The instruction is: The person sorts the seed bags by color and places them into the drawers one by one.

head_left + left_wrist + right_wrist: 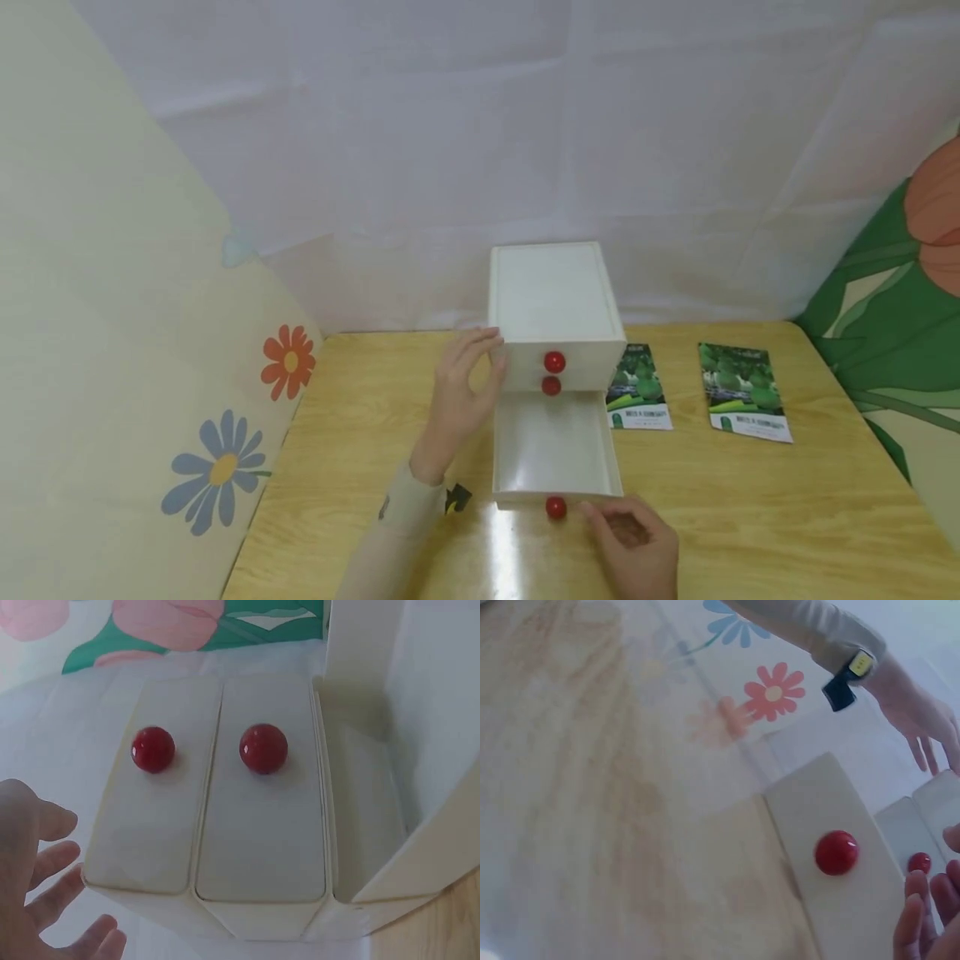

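Note:
A small white drawer cabinet [553,292] stands on the table with three drawers, each bearing a round red knob. Its bottom drawer [553,446] is pulled out, and nothing shows inside it. The two drawers above are closed, with their red knobs [263,748] seen large in the left wrist view. At the cabinet's upper left front corner is my left hand [459,387], fingers loosely extended along its side. My right hand [637,542] is at the pulled-out drawer's front, fingertips just right of the lowest knob [556,507], fingers loosely bent and not around the knob.
Two printed leaflets with green pictures lie right of the cabinet: the nearer leaflet [641,392] is partly hidden behind it, the other leaflet [745,392] farther right. A white cloth [420,167] hangs behind the wooden table [750,517]. Flower-patterned panels [247,375] flank both sides.

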